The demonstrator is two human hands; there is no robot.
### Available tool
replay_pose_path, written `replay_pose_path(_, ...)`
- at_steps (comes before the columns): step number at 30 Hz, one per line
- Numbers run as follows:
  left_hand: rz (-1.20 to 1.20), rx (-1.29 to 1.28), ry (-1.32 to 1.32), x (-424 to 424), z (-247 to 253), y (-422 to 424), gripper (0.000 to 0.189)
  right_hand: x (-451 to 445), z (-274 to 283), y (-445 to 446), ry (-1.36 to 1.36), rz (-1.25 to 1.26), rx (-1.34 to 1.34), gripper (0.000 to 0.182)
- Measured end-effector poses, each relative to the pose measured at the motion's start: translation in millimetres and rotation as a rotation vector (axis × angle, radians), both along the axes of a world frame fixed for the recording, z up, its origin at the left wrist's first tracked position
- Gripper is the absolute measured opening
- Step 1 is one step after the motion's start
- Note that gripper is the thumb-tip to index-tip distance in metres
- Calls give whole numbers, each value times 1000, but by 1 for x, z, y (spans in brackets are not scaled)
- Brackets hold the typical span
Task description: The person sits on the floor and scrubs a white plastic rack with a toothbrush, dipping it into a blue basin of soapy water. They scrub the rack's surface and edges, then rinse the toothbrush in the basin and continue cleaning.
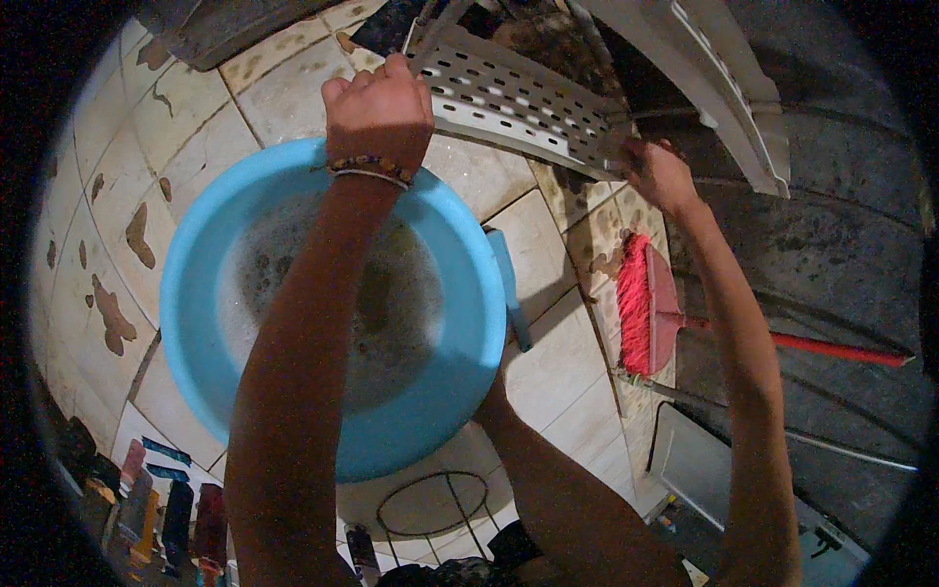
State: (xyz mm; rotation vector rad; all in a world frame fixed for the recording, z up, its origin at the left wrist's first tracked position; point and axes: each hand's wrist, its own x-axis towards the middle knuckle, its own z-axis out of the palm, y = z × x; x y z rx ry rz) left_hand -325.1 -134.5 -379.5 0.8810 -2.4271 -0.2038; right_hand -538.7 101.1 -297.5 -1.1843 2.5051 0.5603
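Note:
My left hand (378, 110), with a beaded bracelet and a pale band at the wrist, grips the left end of a white perforated metal shelf (506, 95). The shelf has rows of slots and raised edges, and it is held tilted beyond the basin. My right hand (664, 176) is closed at its right end, the fingers partly dark and blurred. Below my left forearm stands a round blue plastic basin (469, 315) of murky water with foam (257, 257). The forearm hides part of the water.
A broom with red bristles (634, 308) lies at the right, its red handle (843, 348) against the dark wall. A blue object (510, 290) leans beside the basin. Near my body is a round wire stand (433, 506). Stained tiles (110, 315) cover the floor. A curved pale panel (733, 95) stands upper right.

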Motion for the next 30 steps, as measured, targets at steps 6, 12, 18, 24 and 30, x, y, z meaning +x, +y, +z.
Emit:
replay_pose_path(6,-4,10,-15,1,0,0,17,-19,-1,-1,40,-27,-74,29)
replay_pose_path(12,5,33,-40,4,0,-2,17,-2,-9,-1,15,175,-162,28)
replay_pose_path(18,-1,6,-10,3,1,-1,17,12,-10,-13,-65,-9,-118,26)
replay_pose_path(24,4,22,-39,1,2,0,17,10,3,-17,48,-69,-125,30)
replay_pose_path(30,7,0,-25,1,0,1,17,1,1,-9,-19,-178,-183,35)
